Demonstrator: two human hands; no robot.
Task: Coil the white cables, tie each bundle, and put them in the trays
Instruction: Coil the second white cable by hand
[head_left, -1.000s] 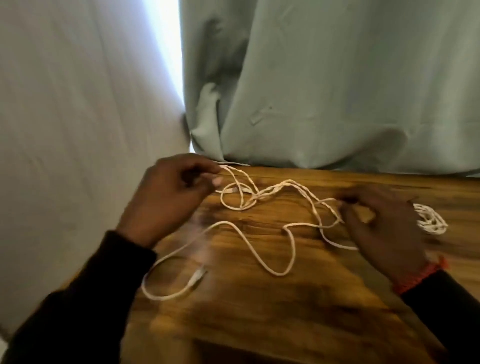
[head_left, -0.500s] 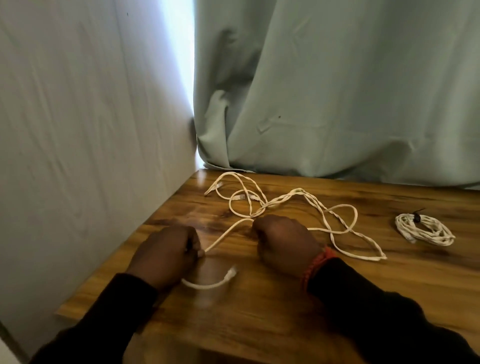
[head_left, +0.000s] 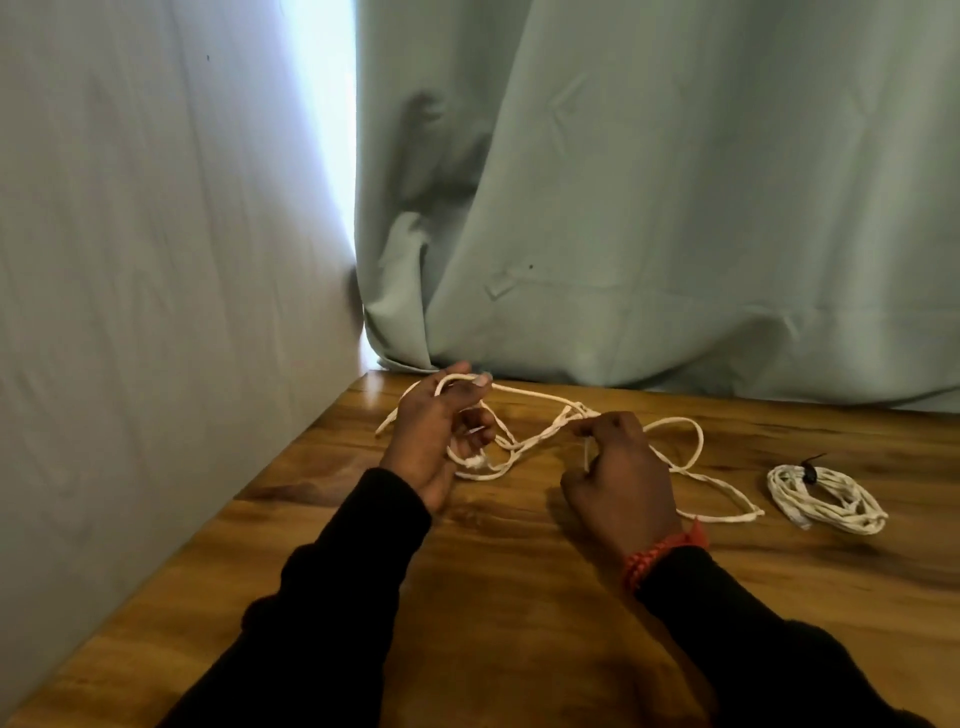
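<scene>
Fingers (head_left: 475, 395) of left hand (head_left: 434, 436) half curled, palm turned inward, one loop of loose white cable (head_left: 540, 436) draped over fingertips near far left corner of wooden bench (head_left: 519, 597). Right hand (head_left: 618, 478) closed, thumb and forefinger pinching same cable at twisted section just beside left hand. Remaining cable spread in slack loops on bench between and to right of hands, one long loop reaching toward right edge. Coiled white bundle (head_left: 826, 499), bound with black tie (head_left: 809, 470), lying flat near right edge, apart from loose cable. Red bracelet (head_left: 660, 553) on right wrist; pale curtain (head_left: 675, 208) along far edge.
</scene>
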